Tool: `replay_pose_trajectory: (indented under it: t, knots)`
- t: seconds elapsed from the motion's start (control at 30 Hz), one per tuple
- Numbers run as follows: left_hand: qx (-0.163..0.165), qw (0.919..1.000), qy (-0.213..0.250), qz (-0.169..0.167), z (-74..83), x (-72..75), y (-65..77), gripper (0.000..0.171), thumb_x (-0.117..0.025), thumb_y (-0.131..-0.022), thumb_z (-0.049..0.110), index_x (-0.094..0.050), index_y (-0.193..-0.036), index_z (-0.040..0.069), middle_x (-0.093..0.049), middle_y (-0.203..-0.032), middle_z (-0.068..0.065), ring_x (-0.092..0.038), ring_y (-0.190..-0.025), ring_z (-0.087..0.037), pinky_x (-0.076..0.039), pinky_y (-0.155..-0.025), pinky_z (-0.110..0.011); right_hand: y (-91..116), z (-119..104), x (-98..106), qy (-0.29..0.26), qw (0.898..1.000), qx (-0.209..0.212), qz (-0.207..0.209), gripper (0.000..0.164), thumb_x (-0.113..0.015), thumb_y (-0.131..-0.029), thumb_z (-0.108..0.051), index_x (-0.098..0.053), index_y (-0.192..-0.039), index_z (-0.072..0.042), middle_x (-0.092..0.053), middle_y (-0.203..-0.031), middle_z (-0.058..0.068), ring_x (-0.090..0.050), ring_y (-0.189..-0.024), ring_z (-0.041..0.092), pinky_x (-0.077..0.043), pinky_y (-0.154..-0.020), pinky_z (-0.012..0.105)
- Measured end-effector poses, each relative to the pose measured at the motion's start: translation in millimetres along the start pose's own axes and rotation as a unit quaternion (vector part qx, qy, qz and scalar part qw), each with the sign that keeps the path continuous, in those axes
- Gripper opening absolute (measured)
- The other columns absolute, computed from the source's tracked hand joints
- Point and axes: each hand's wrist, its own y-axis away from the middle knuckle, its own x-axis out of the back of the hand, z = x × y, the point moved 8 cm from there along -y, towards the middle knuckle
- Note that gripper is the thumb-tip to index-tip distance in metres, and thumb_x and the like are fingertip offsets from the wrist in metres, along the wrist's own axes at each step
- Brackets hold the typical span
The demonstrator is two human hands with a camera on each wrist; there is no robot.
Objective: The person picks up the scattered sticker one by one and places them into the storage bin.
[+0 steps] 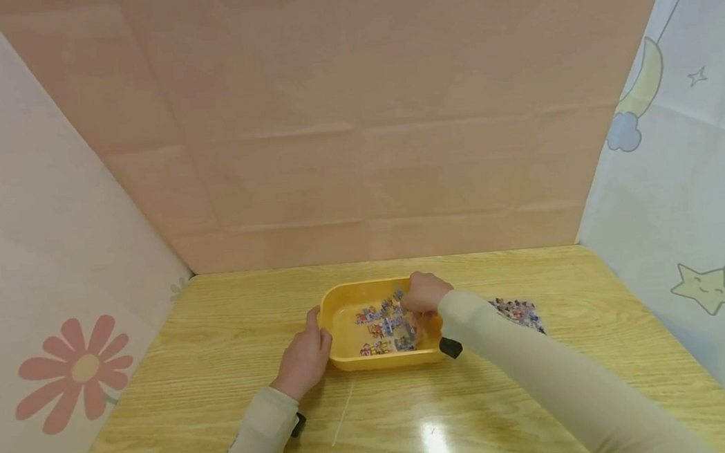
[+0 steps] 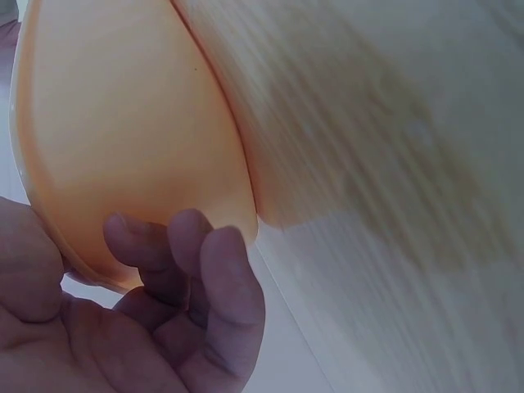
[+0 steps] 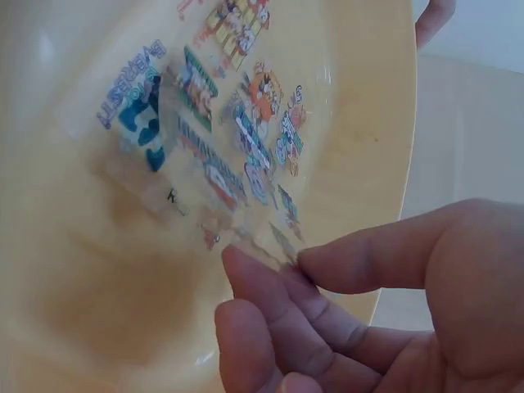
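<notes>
A yellow plastic tray point(image 1: 342, 325) with a raised rim stands on the table, several small printed clear stickers point(image 1: 389, 327) scattered inside it. My left hand point(image 1: 303, 360) grips the tray's left end; in the left wrist view its fingers point(image 2: 233, 278) curl against the outer wall. Reaching over the right side, my right hand point(image 1: 425, 293) pinches a clear sticker point(image 3: 284, 239) between thumb and fingertips inside the tray. Glare and the hand hide part of that sticker's print. Loose stickers with cartoon figures and lettering point(image 3: 143, 123) lie on the tray's bottom.
To the right of the tray, partly behind my right sleeve point(image 1: 493, 329), a colourful patch of small printed pieces point(image 1: 520, 310) lies on the wooden table point(image 1: 249, 309). A brown paper wall point(image 1: 358, 150) closes the back, with patterned sheets at both sides.
</notes>
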Motion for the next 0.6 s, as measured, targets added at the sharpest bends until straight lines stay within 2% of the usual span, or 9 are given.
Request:
replay_pose_trajectory:
  t: [0.13, 0.37, 0.6]
  knots:
    - [-0.001, 1.0000, -0.001, 0.000, 0.4, 0.5, 0.2, 0.050, -0.041, -0.103, 0.014, -0.031, -0.148, -0.006, -0.041, -0.053, 0.001, -0.035, -0.043, -0.011, -0.029, -0.042, -0.026, -2.6, -0.3, -1.6, 0.015, 1.000, -0.003, -0.007, 0.025, -0.050, -0.090, -0.010, -0.071, -0.079, -0.002, -0.051, -0.053, 0.004, -0.038, -0.043, 0.016, -0.027, -0.040, 0.027]
    - [0.002, 1.0000, -0.004, -0.001, 0.3, 0.8, -0.1, 0.050, -0.041, -0.103, 0.014, -0.031, -0.148, -0.005, -0.041, -0.053, 0.001, -0.035, -0.043, -0.011, -0.029, -0.041, -0.025, -4.1, 0.3, -1.4, 0.043, 0.999, -0.007, -0.010, 0.030, -0.051, -0.092, -0.012, -0.074, -0.075, -0.003, -0.067, -0.059, 0.009, -0.045, -0.043, 0.016, -0.029, -0.039, 0.026]
    - [0.000, 1.0000, 0.001, -0.004, 1.9, 2.1, 0.5, 0.050, -0.041, -0.103, 0.014, -0.031, -0.148, -0.006, -0.041, -0.053, 0.000, -0.035, -0.042, -0.011, -0.029, -0.041, -0.025, -3.4, -0.3, 0.1, 0.010, 0.999, -0.020, -0.030, 0.027, -0.052, -0.092, -0.011, -0.073, -0.078, -0.001, -0.067, -0.060, 0.009, -0.046, -0.043, 0.015, -0.029, -0.039, 0.025]
